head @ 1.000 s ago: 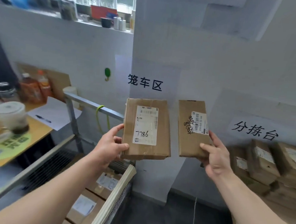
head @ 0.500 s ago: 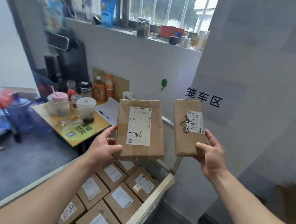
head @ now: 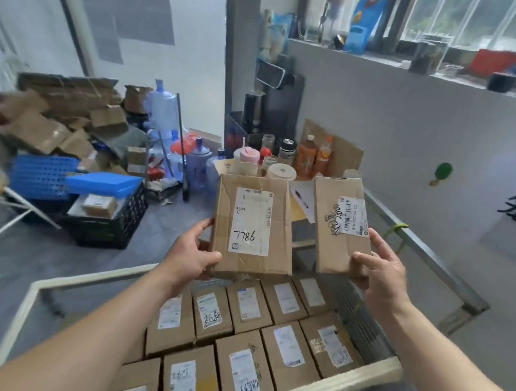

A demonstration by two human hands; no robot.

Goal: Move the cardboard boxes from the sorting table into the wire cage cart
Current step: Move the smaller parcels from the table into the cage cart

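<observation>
Cardboard box 7786 (head: pixel 253 225) is in the air over the wire cage cart (head: pixel 86 278), label toward the camera. The left hand (head: pixel 191 258) grips its lower left corner: thumb curled onto the front face, fingers behind, out of sight. Just beside it, not touching, is the narrow box (head: pixel 340 228), pinched low down by the right hand (head: pixel 379 274) w/ thumb across the front and fingers round the right edge. Below, packed boxes (head: pixel 288 350) fill the cart in tight rows, labels up; can't tell if a gap is left at the far end. Sorting table not in view.

Risks, imo:
- Each box is held one-handed near its bottom, so most of the weight sits above the grip & it could tip out while going down.
- The 7786 box has a crumpled lower edge, so it may sag or slip.
- A drop from here would land askew & knock the rows out of line.
- The cart's far rail (head: pixel 424 246) & the bottles (head: pixel 310 156) beyond are near; an overshoot could clip them.
</observation>
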